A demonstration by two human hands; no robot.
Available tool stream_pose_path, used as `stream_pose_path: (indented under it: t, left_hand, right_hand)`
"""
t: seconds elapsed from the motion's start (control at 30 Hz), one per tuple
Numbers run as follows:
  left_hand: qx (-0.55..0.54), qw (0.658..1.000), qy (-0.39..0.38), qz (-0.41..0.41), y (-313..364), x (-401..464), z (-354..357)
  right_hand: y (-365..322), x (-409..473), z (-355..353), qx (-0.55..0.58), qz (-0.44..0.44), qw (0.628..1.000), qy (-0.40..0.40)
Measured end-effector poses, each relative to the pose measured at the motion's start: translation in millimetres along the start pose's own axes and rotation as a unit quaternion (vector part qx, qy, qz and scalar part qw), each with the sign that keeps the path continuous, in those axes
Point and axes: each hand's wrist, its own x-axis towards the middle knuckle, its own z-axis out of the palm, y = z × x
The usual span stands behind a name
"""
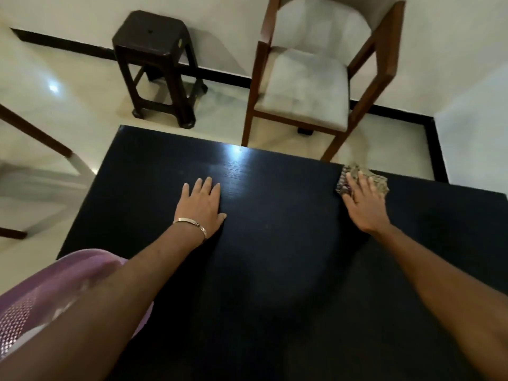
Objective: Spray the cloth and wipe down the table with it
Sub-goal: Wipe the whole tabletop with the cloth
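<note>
Head view, single frame; dark counter (275, 270) fills the lower centre of the frame; right hand (365, 204) lies on the cloth (378, 178) at the far edge of the counter, right of centre; fingers (354, 185) spread nearly straight, pressing the cloth flat, not curled round it; cloth is patterned and crumpled, part of it under the palm and its far side level with or just over the counter edge. Left hand (203, 202) rests palm down on bare counter, centre of the frame, fingers straight and together, holding nothing; bracelet (192, 224) on that wrist.

Judgement: wiping step in hand, stroke at the far edge; how much of the surface is done cannot be read from the sheen.

Risks: cloth sits at the lip, so a push further away could carry it off the edge to the floor; a flat press with no grip lets the cloth slip out from under the palm or bunch up; reach is long, so pressure may be uneven.

Hidden or unclear: no spray bottle in view; whether the cloth is damp cannot be told; right-hand side of the counter is cut off by the frame; pink mesh object (41, 306) at lower left is blurred and unidentified; chair (316, 78) and stool (156, 67) stand beyond.
</note>
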Motion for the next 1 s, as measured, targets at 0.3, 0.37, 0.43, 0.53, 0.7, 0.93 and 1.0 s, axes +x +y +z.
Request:
stream_pose_path:
  t: [0.3, 0.37, 0.43, 0.53, 0.7, 0.93, 1.0]
  left_hand:
    - [-0.029, 0.998, 0.016, 0.051, 61.3, -26.6, -9.1]
    - [-0.030, 0.998, 0.012, 0.052, 64.6, -36.1, -9.7]
    - [-0.029, 0.998, 0.002, 0.052, 69.1, -48.1, -8.2]
    - [-0.043, 0.997, -0.025, 0.061, 79.4, -69.8, -2.0]
    - [-0.069, 0.994, -0.047, 0.074, 111.3, -115.5, 13.2]
    - [-0.095, 0.992, -0.043, 0.066, 179.7, -174.0, 37.0]
    - [-0.090, 0.992, -0.042, 0.072, 201.3, -188.6, 44.2]
  right_hand:
    - [-56.4, -90.9, 39.3, 0.004, -0.007, 1.000, 0.009]
    - [-89.2, -126.0, 53.8, -0.008, -0.052, 0.999, 0.005]
    - [-117.0, -168.4, 69.4, -0.007, -0.096, 0.995, -0.009]
    - [-138.3, -227.4, 93.6, 0.002, -0.151, 0.988, -0.031]
    - [-108.4, -290.6, 104.0, 0.019, -0.191, 0.978, -0.077]
    - [17.5, -356.1, 102.8, 0.028, -0.122, 0.990, -0.066]
    - [66.6, -371.4, 102.5, 0.033, -0.069, 0.996, -0.047]
